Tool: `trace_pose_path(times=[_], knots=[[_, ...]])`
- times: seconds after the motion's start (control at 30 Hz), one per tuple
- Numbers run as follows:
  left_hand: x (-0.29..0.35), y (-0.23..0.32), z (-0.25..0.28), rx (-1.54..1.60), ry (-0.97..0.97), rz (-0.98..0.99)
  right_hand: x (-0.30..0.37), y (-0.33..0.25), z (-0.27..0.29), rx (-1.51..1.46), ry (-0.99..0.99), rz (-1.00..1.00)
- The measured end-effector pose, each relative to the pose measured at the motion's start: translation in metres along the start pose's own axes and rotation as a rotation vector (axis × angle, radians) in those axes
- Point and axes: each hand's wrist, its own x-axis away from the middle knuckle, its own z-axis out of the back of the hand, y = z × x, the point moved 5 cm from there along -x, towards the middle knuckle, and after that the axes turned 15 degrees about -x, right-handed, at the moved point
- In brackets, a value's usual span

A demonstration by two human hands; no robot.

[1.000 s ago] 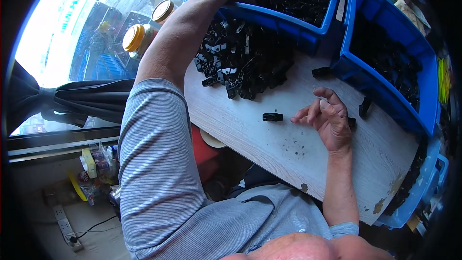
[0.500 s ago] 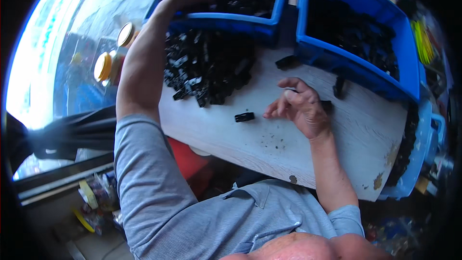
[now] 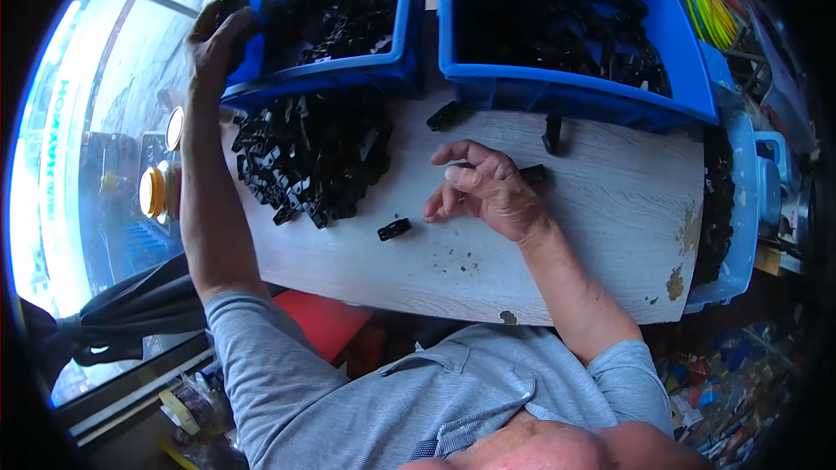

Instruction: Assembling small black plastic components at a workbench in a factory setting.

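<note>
My left hand (image 3: pixel 219 33) is at the left wall of the left blue bin (image 3: pixel 335 72), fingers curled around black plastic parts (image 3: pixel 232 3) whose exact shape is hard to see. Below that bin, a heap of small black parts (image 3: pixel 318 152) lies on the pale tabletop (image 3: pixel 601 235). Over the middle of the table hovers my right hand (image 3: pixel 483 190), its fingers loosely bent and apart, with nothing visible in them. A single black part (image 3: pixel 394 229) lies to its left. Another black part (image 3: pixel 532 174) shows just behind the right hand, partly hidden.
A second blue bin (image 3: pixel 575 87) of black parts stands at the back right. Two loose parts lie before it, one (image 3: pixel 446 116) left and one (image 3: pixel 552 134) right. A light blue crate (image 3: pixel 740 244) adjoins the table's right edge. Yellow-lidded jars (image 3: pixel 153 191) stand by the window.
My left hand has come from inside the left bin out to its left side. My right hand keeps its pose near the same loose parts. The whole view has shifted.
</note>
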Motion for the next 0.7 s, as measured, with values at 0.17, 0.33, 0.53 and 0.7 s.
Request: trace_pose_path(times=[0.17,0.33,0.53,0.7], knots=[[0.074,0.012,0.010,0.135,0.308,-0.176,-0.002,0.002,0.003,0.009,0.001,0.014],[0.146,0.004,-0.015,0.047,0.530,-0.277,-0.001,0.002,-0.001,0.063,0.016,0.023],[0.168,-0.024,-0.040,-0.491,0.563,-0.206,-0.003,0.003,-0.002,0.066,0.013,0.034],[0.172,-0.022,-0.051,-0.438,0.598,-0.259,-0.003,0.002,-0.001,0.086,0.013,0.046]])
